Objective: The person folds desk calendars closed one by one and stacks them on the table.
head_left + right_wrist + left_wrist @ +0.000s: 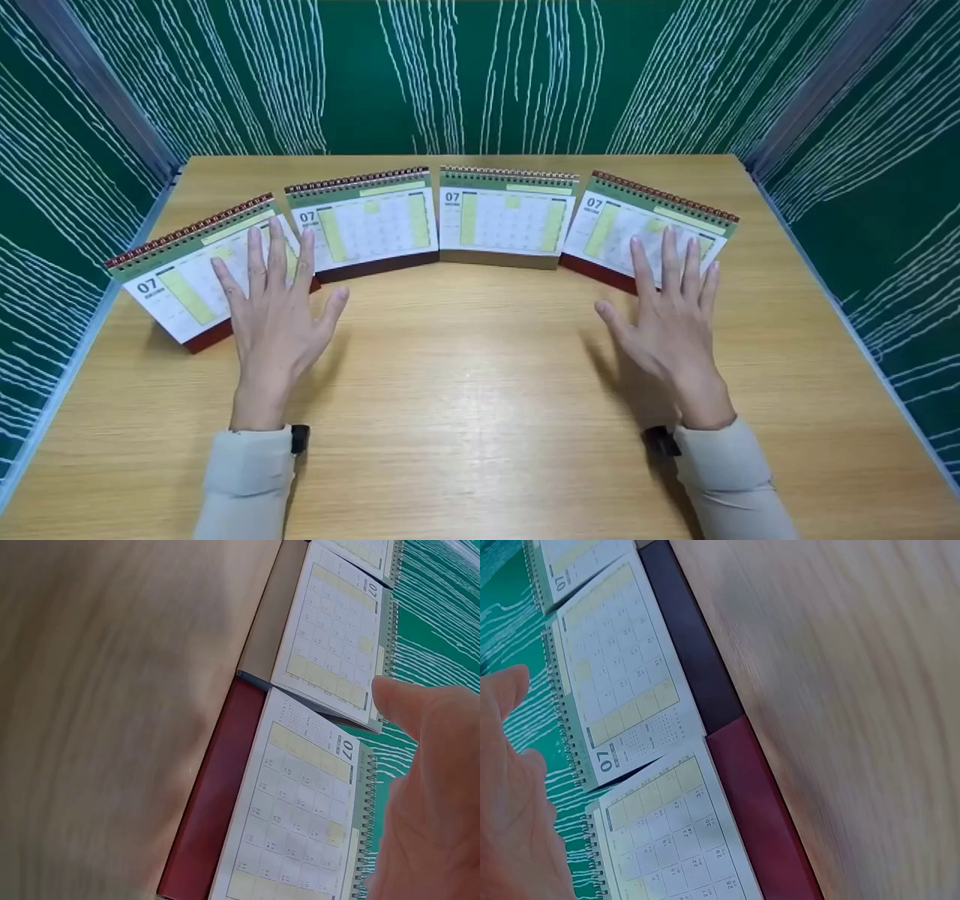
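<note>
Head view: four calendars (504,225), wrists: perhaps three

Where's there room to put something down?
The biggest bare patch is the table between left sleeve and right sleeve, in front of the middle calendars. More bare table lies outside each sleeve. It's crowded along the arc of four calendars, with left grip and right grip at its ends.
</note>
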`<state>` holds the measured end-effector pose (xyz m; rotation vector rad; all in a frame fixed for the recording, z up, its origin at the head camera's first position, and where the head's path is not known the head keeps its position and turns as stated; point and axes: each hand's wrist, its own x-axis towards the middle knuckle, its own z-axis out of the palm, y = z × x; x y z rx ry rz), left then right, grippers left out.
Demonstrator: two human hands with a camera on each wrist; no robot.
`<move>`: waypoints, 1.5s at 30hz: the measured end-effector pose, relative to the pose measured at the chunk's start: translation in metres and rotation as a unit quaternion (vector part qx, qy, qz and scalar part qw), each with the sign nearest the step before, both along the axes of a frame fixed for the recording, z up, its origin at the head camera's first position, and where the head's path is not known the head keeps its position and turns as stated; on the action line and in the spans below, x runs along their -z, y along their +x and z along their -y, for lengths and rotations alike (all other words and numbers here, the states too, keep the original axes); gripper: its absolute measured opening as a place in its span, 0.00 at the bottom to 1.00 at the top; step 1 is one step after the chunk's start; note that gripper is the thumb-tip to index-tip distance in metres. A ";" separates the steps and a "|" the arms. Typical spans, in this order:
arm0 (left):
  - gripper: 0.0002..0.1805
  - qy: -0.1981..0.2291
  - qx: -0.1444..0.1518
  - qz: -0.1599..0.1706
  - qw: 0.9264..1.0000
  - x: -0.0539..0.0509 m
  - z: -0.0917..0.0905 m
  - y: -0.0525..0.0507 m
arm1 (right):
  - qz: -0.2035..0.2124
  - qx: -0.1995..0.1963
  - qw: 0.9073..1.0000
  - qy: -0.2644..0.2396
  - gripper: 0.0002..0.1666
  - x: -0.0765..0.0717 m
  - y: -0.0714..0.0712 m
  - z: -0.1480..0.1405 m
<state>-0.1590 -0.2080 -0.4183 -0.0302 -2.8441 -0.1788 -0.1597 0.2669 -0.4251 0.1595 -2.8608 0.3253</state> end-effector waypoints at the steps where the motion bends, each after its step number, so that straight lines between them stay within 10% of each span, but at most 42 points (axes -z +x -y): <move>1: 0.49 0.000 0.001 0.001 1.000 0.000 -0.001 0.000 | 0.000 0.001 1.000 0.000 0.56 -0.001 0.000 0.000; 28: 0.47 0.025 0.141 0.004 0.990 -0.033 -0.077 -0.037 | 0.005 -0.024 0.997 -0.069 0.53 -0.049 -0.011 -0.014; 45: 0.45 0.169 0.237 0.047 0.956 -0.040 -0.145 -0.057 | 0.028 0.018 0.982 -0.184 0.52 -0.068 -0.024 -0.050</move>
